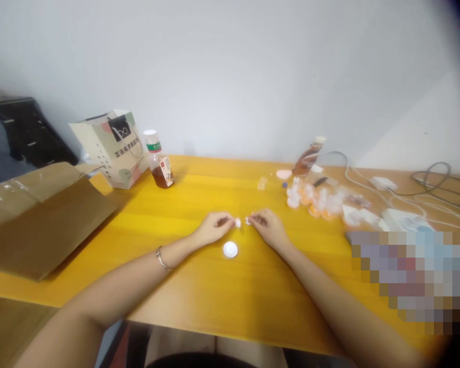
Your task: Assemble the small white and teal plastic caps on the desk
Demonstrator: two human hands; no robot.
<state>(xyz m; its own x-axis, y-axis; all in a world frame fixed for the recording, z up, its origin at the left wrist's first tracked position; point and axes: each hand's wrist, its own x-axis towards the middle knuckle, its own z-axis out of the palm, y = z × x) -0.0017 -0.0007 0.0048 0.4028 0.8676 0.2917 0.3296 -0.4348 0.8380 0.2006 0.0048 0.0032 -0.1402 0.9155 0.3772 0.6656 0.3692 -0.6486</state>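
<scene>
Over the middle of the table, my left hand point(214, 227) pinches a small white piece point(238, 223) between thumb and fingers. Facing it, my right hand point(268, 227) pinches another small whitish piece point(248, 221). A narrow gap separates the two pieces, and blur hides what they are. Just below them a round white lid-like disc point(230, 249) lies flat on the table, touched by neither hand.
At left are a cardboard box point(49, 220), a paper bag point(118, 148) and a bottle of dark drink point(161, 168). A tilted bottle point(308, 157), several small white-and-orange containers point(318, 199) and cables point(398, 197) occupy the right side of the yellow-brown table point(199, 291).
</scene>
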